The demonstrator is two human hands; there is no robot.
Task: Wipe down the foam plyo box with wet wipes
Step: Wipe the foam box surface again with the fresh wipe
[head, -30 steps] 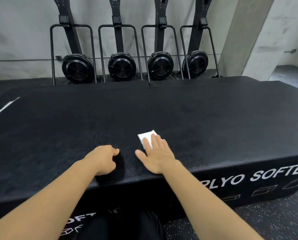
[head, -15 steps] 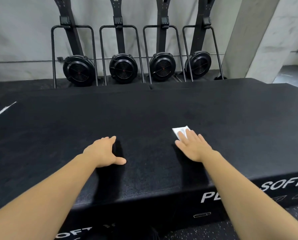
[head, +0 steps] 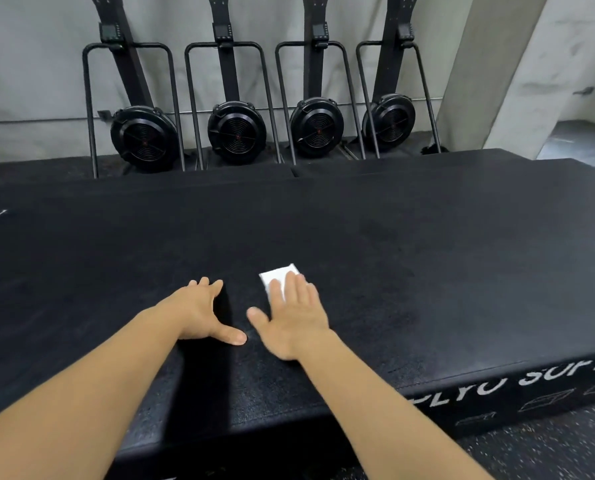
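Note:
The black foam plyo box [head: 410, 271] fills the middle of the view, with white lettering on its near side at the right. A folded white wet wipe [head: 278, 274] lies on its top near the front. My right hand [head: 294, 317] presses flat on the wipe with straight fingers, covering its near half. My left hand [head: 202, 313] rests flat on the box top just left of it, thumb spread toward the right hand.
Behind the box several black fan machines [head: 235, 131] stand upright against a grey wall. A concrete pillar [head: 497, 71] rises at the back right. Speckled dark floor [head: 548, 448] shows at the lower right.
My right hand has slid the wipe back to the left, close to my left hand. My left hand has opened flat from a curled pose.

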